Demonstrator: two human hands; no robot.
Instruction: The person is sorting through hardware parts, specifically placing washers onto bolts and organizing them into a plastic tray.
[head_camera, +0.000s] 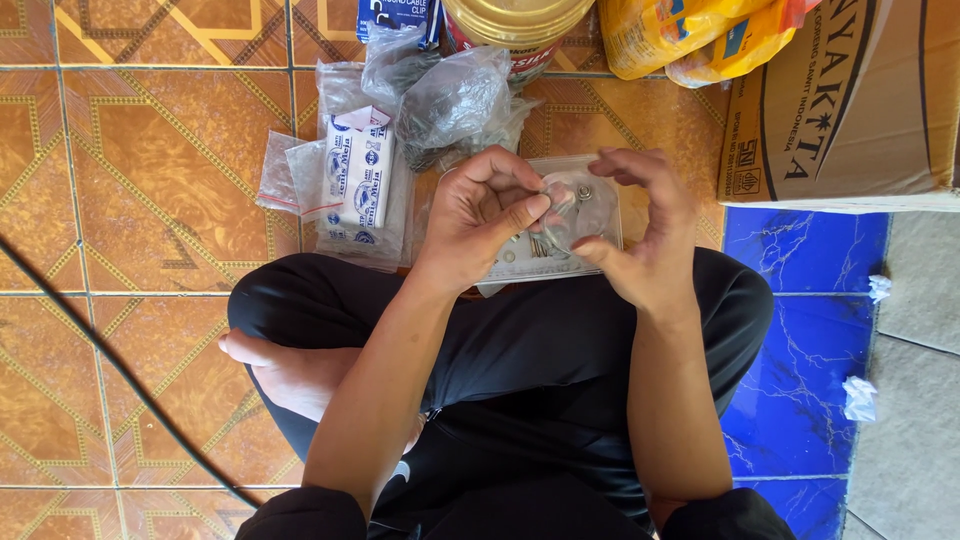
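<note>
Tiled floor (150, 170) bears plastic bags (440, 100), a cardboard box (850, 100), a tin (515, 25).

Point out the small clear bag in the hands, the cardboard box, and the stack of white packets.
small clear bag (580, 205), head view, on its plastic between the hands.
cardboard box (850, 100), head view, on its side face.
stack of white packets (360, 185), head view, on the top packet.

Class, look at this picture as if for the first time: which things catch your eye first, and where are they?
In the middle, the left hand and right hand together pinch a small clear plastic bag above a clear tray of small metal parts, over crossed legs in black trousers. A brown cardboard box sits at upper right. Below it, bright blue tiles meet the orange patterned floor.
</note>
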